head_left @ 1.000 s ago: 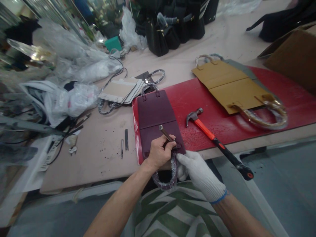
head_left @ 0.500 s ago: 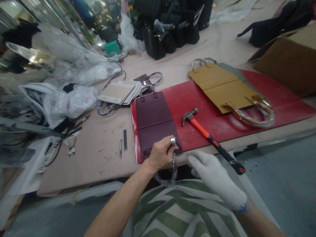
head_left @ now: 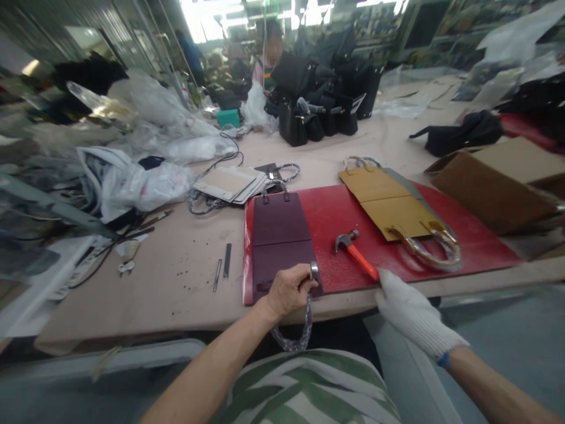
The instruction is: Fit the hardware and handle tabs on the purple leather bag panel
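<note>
My bare left hand [head_left: 289, 290] is at the near right corner of a dark purple leather bag panel [head_left: 282, 227]. Between its thumb and fingers it pinches a short silver metal cylinder [head_left: 314, 270]; the lower end is hidden. Below the hand, the panel's plastic-wrapped handle [head_left: 304, 335] hangs over the table edge. My right hand [head_left: 408, 309], in a white knitted glove, is closed around the grip of a claw hammer [head_left: 362, 262]. The hammer's head rests on the red board [head_left: 326, 259], and the glove hides the black grip.
A mustard bag panel [head_left: 379, 203] with wrapped handles lies on the board's right half. Two thin metal tools [head_left: 226, 261] lie left of the board. Farther back are stacked panels [head_left: 225, 182], black bags [head_left: 322, 112], a cardboard box [head_left: 498, 185] and plastic wrapping [head_left: 163, 182]. A person [head_left: 269, 56] is behind.
My right hand has moved right onto the hammer and closed around its grip. My left hand keeps its pinch on the metal cylinder. The view has tilted up.
</note>
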`<state>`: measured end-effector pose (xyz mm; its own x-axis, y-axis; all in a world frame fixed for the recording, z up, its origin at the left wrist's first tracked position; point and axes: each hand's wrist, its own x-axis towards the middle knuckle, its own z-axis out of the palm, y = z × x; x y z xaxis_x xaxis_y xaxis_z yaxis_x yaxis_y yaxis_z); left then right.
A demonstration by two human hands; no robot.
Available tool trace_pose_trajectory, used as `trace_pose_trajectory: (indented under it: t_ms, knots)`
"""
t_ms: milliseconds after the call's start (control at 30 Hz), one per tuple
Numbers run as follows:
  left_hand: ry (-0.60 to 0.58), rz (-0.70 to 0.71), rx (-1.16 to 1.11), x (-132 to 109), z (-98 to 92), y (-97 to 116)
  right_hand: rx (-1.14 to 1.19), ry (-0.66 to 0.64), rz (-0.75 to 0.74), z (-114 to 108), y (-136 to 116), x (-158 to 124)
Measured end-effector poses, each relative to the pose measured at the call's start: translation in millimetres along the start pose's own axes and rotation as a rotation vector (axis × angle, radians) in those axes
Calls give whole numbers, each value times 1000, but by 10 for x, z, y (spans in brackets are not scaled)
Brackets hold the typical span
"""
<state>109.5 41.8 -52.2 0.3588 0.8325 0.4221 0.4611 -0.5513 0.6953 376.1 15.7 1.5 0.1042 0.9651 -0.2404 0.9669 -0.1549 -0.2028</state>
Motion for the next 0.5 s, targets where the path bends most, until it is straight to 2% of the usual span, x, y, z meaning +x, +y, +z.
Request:
trace_pose_trajectory:
  t_ms: [100,167,233,333,433,500]
  knots:
    - [1,-3,2,6,3,5,572,-45,19,-257,-20,-171]
    - [0,-8,-3,5,8,-1,915,-3,-27,-490,-102,-355]
    - [0,-17,-11,2,12,-6,1024,10,-63,-700,-211,-547]
    - [-3,-16,-17,0,14,-5,942,117,-114,-834,-364,-742]
    - [-17,-20,-13,1,15,0,609,221,-246,-784,-450,-765]
    - [-15,-29,-18,2,17,1,422,194,-320,-767,-452,-731]
